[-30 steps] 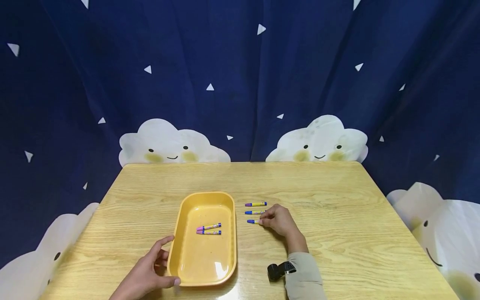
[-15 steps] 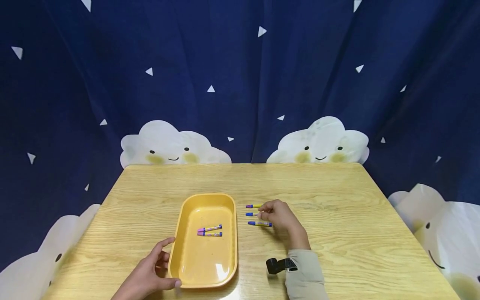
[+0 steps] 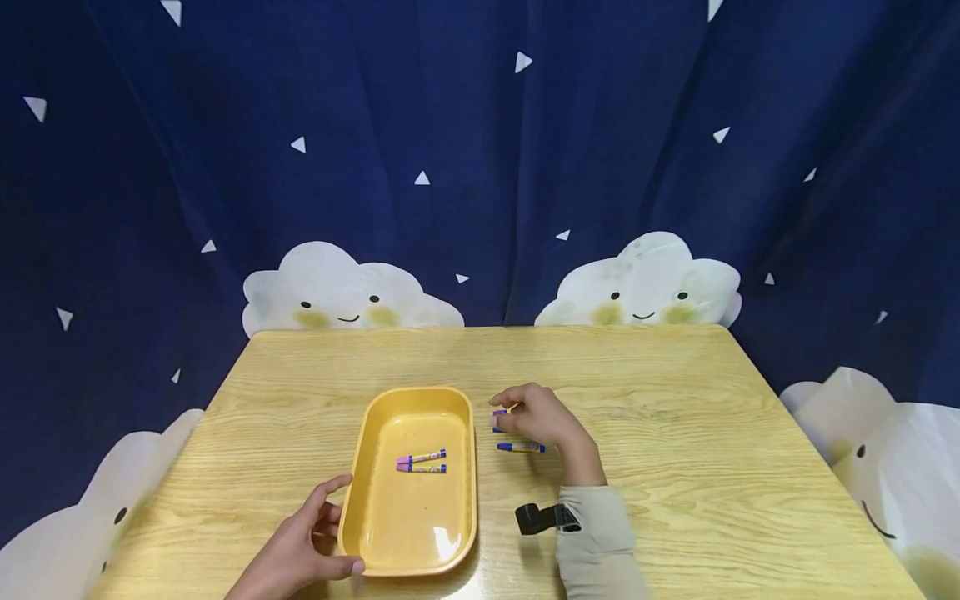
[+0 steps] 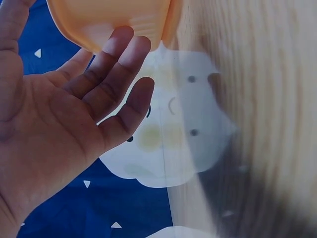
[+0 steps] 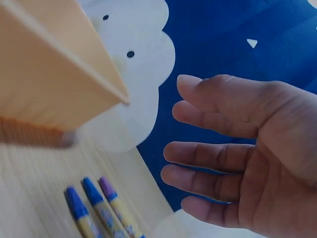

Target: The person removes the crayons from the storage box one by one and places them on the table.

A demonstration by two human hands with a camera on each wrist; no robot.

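Observation:
A yellow plastic tray stands on the table, holding two pink-tipped crayons side by side. My left hand touches the tray's near left corner, thumb at the front and fingertips along the left side. To the right of the tray, my right hand hovers above a row of three crayons, its fingers extended and apart, with nothing held. The nearest blue-tipped crayon lies fully visible. In the right wrist view, another blue-tipped crayon and a purple-tipped crayon lie beside it; the head view shows them partly covered by that hand.
The wooden table stretches out on both sides of the tray. A dark blue curtain with clouds and white triangles surrounds the table's back and sides. A black wrist device sits at the right sleeve.
My right hand has left the nearest blue-tipped crayon and moved away from me over the farther two, its fingers spreading. The left hand and the tray have stayed put.

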